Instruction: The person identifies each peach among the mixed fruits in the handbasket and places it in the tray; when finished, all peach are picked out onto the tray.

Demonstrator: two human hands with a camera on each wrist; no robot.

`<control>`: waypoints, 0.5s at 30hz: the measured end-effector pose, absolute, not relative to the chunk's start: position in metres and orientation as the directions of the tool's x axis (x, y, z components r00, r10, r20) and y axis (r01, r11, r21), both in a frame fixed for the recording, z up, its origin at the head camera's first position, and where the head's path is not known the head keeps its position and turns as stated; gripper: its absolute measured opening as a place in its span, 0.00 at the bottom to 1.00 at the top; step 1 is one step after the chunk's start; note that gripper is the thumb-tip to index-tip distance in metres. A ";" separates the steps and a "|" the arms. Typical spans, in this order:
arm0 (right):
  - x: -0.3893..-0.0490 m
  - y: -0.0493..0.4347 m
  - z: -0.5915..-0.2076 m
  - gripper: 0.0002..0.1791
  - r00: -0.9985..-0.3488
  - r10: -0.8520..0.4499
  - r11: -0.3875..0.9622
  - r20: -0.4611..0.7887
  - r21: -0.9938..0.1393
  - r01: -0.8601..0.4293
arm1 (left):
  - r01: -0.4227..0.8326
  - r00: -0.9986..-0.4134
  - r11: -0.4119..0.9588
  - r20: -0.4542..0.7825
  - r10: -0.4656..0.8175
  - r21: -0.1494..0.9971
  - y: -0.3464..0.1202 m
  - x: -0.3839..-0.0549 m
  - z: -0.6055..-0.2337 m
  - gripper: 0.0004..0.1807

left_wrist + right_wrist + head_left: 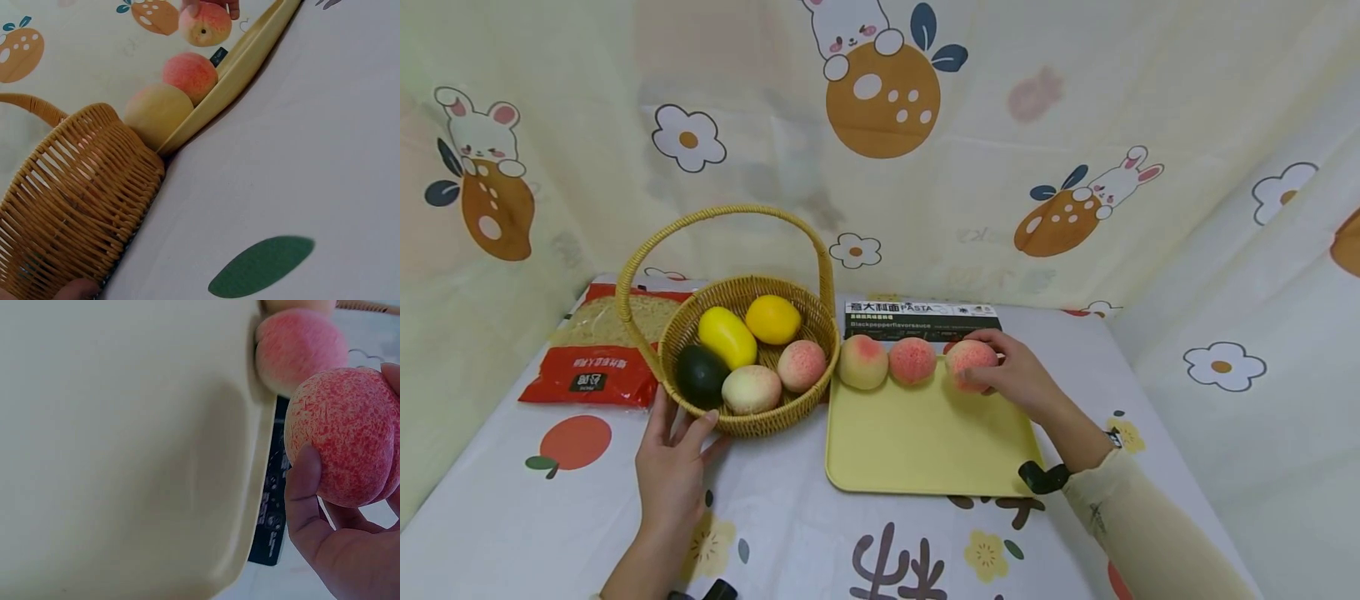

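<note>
My right hand point(1018, 375) grips a pink peach point(972, 364) between thumb and fingers, over the back edge of the yellow tray point(925, 442). In the right wrist view, this peach point(344, 437) is held beyond the tray's rim. Two more peaches, one pale with a red blush point(862, 362) and one pink point(912, 361), sit side by side along that back edge. My left hand point(673, 467) holds the near left side of a wicker basket point(760, 425), some fingers hidden. Inside lie two yellow lemons point(727, 336), a dark green avocado point(702, 375) and two peaches point(801, 366).
A red bag with a tan filling point(595, 350) lies left of the basket, partly behind it. Behind the tray is a black pasta box point(921, 321). The basket's tall handle point(722, 212) arches upward. A printed curtain point(745, 200) hangs behind the table.
</note>
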State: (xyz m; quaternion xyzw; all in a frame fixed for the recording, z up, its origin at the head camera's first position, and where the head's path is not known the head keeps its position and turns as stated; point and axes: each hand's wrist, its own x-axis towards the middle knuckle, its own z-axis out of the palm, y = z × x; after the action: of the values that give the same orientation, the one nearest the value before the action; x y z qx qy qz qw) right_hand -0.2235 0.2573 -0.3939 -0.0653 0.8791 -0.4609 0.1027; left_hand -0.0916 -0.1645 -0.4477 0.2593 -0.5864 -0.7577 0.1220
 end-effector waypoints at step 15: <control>-0.248 0.261 -0.408 0.36 -0.978 -0.142 0.671 -0.152 -0.741 0.018 | -0.120 -0.841 -0.269 -0.242 -0.484 0.956 -0.165 -0.091 -0.450 0.45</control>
State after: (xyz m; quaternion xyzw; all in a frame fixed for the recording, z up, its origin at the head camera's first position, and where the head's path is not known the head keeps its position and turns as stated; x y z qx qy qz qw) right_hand -0.2476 0.2611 -0.4080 -0.0340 0.9088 -0.4039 0.0989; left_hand -0.0908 -0.1654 -0.4501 0.2548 -0.5923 -0.7548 0.1206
